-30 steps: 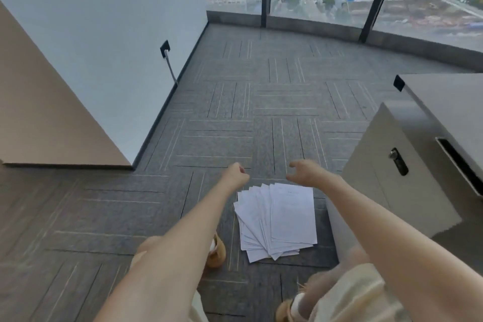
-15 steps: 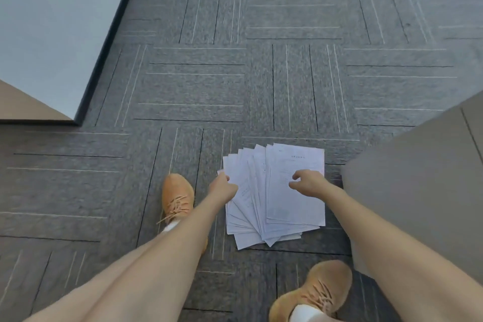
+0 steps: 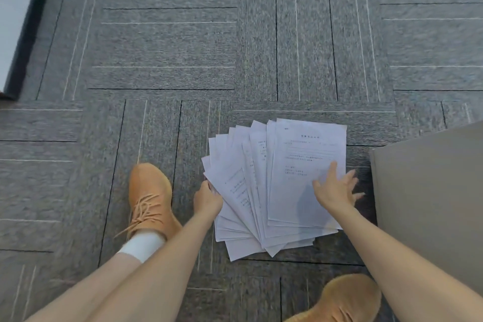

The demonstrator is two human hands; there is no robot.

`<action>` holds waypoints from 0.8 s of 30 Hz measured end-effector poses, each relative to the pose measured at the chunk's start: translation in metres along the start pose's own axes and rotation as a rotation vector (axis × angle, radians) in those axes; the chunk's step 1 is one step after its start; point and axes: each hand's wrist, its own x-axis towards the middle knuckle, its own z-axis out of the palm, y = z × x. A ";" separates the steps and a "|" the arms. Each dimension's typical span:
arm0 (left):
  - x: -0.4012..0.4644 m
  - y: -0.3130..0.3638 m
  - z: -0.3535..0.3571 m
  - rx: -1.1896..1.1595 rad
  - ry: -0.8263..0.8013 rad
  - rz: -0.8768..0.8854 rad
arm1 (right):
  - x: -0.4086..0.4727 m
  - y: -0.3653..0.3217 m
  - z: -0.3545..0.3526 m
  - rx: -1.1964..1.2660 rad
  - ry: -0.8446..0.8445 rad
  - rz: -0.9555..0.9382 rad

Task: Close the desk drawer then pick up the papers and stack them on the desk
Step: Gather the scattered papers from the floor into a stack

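Grey carpet tiles [image 3: 167, 44] under fanned papers [image 3: 264, 191]

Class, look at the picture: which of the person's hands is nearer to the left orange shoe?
Left. The left hand is at the papers' left edge, close beside the left shoe; the right hand lies on the papers' far side.

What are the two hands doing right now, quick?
Left hand: fingers curled at the left edge of the fanned papers; whether it grips a sheet cannot be told.
Right hand: open, fingers spread over the papers' right edge, holding nothing.
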 end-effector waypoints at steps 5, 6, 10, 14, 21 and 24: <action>0.009 -0.002 0.013 0.097 0.026 -0.010 | 0.002 0.000 0.033 -0.097 -0.005 -0.067; 0.009 -0.001 0.015 0.099 0.025 -0.001 | -0.002 -0.004 0.038 -0.126 0.006 -0.081; 0.008 0.013 0.026 0.075 0.014 0.063 | -0.020 -0.026 0.052 -0.182 0.047 -0.179; 0.006 0.016 0.030 -0.010 0.080 0.081 | -0.025 -0.030 0.054 -0.117 0.149 -0.222; 0.006 0.008 0.026 -0.036 0.135 -0.095 | -0.005 -0.015 0.054 -0.106 0.048 -0.129; 0.008 0.010 0.032 -0.041 0.132 -0.075 | -0.017 -0.022 0.065 -0.095 0.056 -0.177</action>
